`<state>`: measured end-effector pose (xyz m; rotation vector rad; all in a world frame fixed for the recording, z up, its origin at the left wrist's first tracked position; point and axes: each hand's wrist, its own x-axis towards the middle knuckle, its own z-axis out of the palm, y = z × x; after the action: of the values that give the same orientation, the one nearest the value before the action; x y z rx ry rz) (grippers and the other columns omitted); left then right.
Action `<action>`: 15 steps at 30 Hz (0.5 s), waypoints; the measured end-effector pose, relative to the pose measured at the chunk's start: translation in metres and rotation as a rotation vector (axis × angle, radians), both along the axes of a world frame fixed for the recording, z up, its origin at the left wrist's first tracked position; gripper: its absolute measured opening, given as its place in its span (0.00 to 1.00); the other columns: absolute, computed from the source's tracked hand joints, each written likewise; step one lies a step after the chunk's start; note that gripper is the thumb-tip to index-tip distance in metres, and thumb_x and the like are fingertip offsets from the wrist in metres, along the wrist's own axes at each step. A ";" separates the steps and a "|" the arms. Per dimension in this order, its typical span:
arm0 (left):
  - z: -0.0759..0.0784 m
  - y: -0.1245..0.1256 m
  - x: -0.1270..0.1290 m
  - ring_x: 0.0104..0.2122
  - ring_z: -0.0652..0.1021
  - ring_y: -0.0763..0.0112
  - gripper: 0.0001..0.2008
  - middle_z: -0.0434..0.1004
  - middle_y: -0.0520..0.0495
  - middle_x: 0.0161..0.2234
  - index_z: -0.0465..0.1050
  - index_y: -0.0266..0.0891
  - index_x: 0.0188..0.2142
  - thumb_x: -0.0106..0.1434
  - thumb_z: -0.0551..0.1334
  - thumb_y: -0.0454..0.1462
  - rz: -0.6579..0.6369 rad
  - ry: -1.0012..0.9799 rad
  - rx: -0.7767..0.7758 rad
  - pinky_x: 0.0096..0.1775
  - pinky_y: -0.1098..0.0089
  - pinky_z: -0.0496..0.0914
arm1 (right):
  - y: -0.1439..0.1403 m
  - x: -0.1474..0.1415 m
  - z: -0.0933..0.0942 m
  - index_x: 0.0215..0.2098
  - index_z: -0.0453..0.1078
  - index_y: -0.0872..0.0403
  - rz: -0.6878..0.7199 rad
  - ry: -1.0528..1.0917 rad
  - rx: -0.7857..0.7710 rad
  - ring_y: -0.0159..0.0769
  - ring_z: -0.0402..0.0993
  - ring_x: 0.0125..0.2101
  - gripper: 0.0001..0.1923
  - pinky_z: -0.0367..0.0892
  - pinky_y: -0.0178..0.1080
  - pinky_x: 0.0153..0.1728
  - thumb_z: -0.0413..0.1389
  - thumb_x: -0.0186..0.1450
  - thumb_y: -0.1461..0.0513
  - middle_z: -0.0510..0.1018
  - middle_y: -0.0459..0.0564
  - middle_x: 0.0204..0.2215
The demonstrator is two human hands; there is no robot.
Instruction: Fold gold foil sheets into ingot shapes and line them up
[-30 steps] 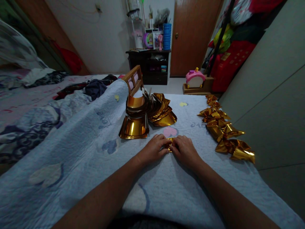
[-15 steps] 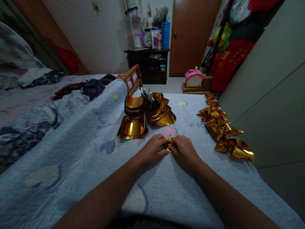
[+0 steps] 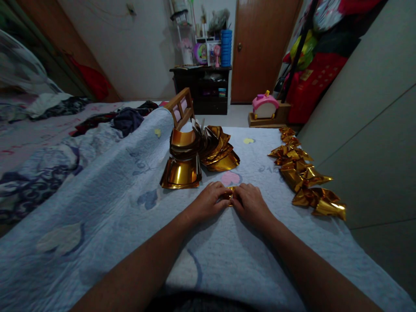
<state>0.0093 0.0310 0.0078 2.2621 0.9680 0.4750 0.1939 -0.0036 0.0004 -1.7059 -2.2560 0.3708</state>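
Between my two hands is a small piece of gold foil paper (image 3: 231,190), mostly covered by my fingers. My left hand (image 3: 212,200) pinches its left side, thumb toward me. My right hand (image 3: 250,200) grips the right side with curled fingers. Both hands rest low over the blue quilt (image 3: 221,251). Just beyond my left hand lie stacks of gold foil sheets (image 3: 183,172), fanned and slightly curved. Off to the right runs a row of folded gold foil pieces (image 3: 302,173) with pointed ends.
A wooden rail (image 3: 185,108) stands behind the foil stacks. Crumpled clothes (image 3: 128,121) lie on the bed at left. Past the quilt's far edge are a dark cabinet (image 3: 199,93), a pink toy (image 3: 264,106) and a door (image 3: 263,52). A pale cabinet side (image 3: 373,130) bounds the right.
My left thumb has shifted a little upward, and less of the gold foil paper shows between my hands. Both hands stay in the same place, still holding it.
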 end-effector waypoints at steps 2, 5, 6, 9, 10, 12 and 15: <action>0.000 -0.001 0.001 0.44 0.72 0.61 0.13 0.74 0.47 0.39 0.77 0.40 0.49 0.65 0.65 0.35 0.010 0.009 0.010 0.49 0.63 0.66 | 0.000 0.000 0.000 0.36 0.72 0.54 0.001 0.009 0.004 0.42 0.68 0.39 0.03 0.53 0.40 0.39 0.58 0.68 0.63 0.76 0.51 0.36; 0.000 -0.001 0.002 0.44 0.72 0.61 0.13 0.74 0.47 0.38 0.77 0.39 0.47 0.62 0.67 0.34 0.020 0.026 0.019 0.48 0.63 0.66 | -0.002 -0.001 0.000 0.37 0.72 0.54 -0.011 0.021 0.019 0.42 0.67 0.40 0.02 0.53 0.40 0.40 0.58 0.68 0.63 0.76 0.51 0.36; 0.001 -0.001 0.002 0.44 0.72 0.61 0.13 0.74 0.47 0.38 0.77 0.39 0.47 0.62 0.67 0.34 0.020 0.030 0.019 0.48 0.63 0.66 | -0.002 -0.001 0.000 0.37 0.71 0.55 -0.019 0.025 0.024 0.42 0.67 0.39 0.02 0.53 0.40 0.40 0.58 0.68 0.63 0.76 0.51 0.36; 0.002 -0.002 0.003 0.43 0.72 0.62 0.12 0.74 0.48 0.38 0.78 0.39 0.46 0.62 0.68 0.34 0.022 0.035 0.020 0.48 0.63 0.65 | -0.004 -0.001 -0.001 0.38 0.71 0.55 -0.028 0.025 0.035 0.42 0.67 0.39 0.02 0.54 0.41 0.40 0.57 0.68 0.63 0.75 0.51 0.37; 0.002 -0.002 0.003 0.43 0.72 0.62 0.11 0.74 0.48 0.38 0.78 0.39 0.45 0.62 0.68 0.34 0.023 0.036 0.020 0.48 0.63 0.65 | -0.004 -0.001 -0.001 0.38 0.71 0.55 -0.024 0.017 0.038 0.42 0.67 0.39 0.02 0.54 0.41 0.40 0.57 0.68 0.63 0.75 0.51 0.37; 0.002 -0.002 0.003 0.43 0.72 0.62 0.12 0.74 0.48 0.38 0.78 0.40 0.46 0.62 0.68 0.34 0.023 0.037 0.018 0.48 0.64 0.65 | -0.005 -0.001 0.000 0.37 0.71 0.54 -0.011 -0.006 0.040 0.43 0.67 0.40 0.03 0.54 0.41 0.40 0.57 0.68 0.63 0.75 0.52 0.37; 0.000 -0.002 0.003 0.43 0.72 0.62 0.13 0.74 0.48 0.38 0.78 0.39 0.47 0.62 0.68 0.34 0.025 0.035 0.020 0.48 0.64 0.65 | -0.007 -0.001 0.001 0.38 0.71 0.54 0.007 -0.027 0.037 0.43 0.67 0.41 0.03 0.55 0.42 0.42 0.57 0.69 0.62 0.75 0.52 0.39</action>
<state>0.0119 0.0292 0.0080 2.2853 1.0144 0.4592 0.1930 -0.0102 0.0015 -1.6946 -2.2738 0.3076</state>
